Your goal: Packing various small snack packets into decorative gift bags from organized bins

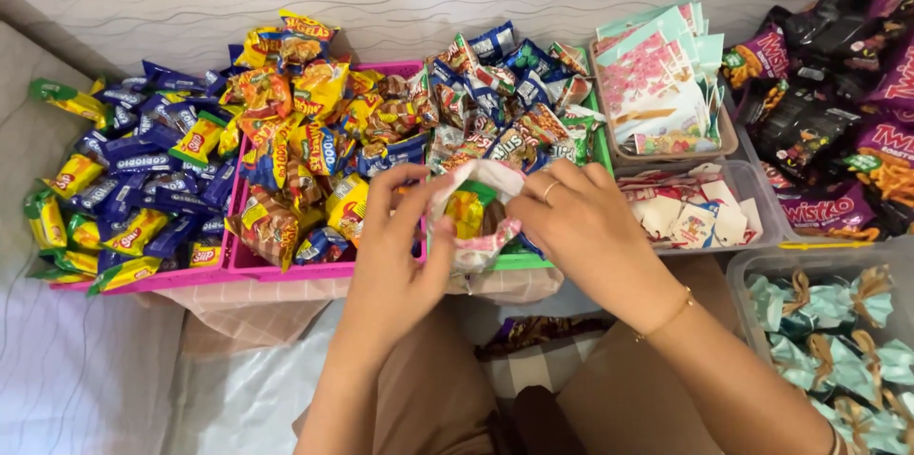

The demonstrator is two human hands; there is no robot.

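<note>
Together, both hands (486,231) around gift bag (473,212)

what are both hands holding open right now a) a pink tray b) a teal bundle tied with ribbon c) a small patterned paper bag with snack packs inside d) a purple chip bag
c: the left hand and right hand hold the mouth of the small patterned paper bag open, with a yellow snack pack showing inside, in front of the green tray.

Glossy foil snack packets (305,146) fill pink plastic trays (286,271).
</note>
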